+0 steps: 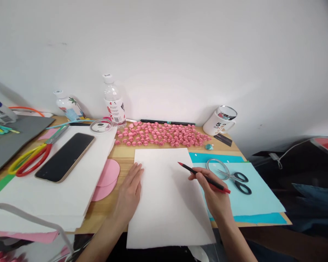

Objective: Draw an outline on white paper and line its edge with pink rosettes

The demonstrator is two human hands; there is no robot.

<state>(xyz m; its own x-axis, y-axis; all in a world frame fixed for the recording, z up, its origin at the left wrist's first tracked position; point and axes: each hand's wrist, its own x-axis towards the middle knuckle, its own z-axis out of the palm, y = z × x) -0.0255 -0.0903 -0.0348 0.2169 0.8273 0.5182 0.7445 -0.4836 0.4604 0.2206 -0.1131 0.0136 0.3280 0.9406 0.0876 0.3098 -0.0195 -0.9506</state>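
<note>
A blank white sheet of paper (164,203) lies in front of me, its near end reaching past the table's front edge. My left hand (129,191) rests flat on the sheet's left edge, fingers stretched out. In my right hand (211,191) is a black pen with red ends (199,174), held in a writing grip. Its red tip hangs over the paper; whether it touches cannot be made out. Beyond the sheet spread many small pink paper rolls (164,134). Two pink paper circles (106,182) lie left of my left hand.
Black-handled scissors (239,182) and a tape roll (217,168) lie on light blue paper (257,196) at right. Left are a phone (65,156) and red-yellow scissors (34,160) on stacked white paper (43,200). A bottle (115,103) and a mug (218,122) stand by the wall.
</note>
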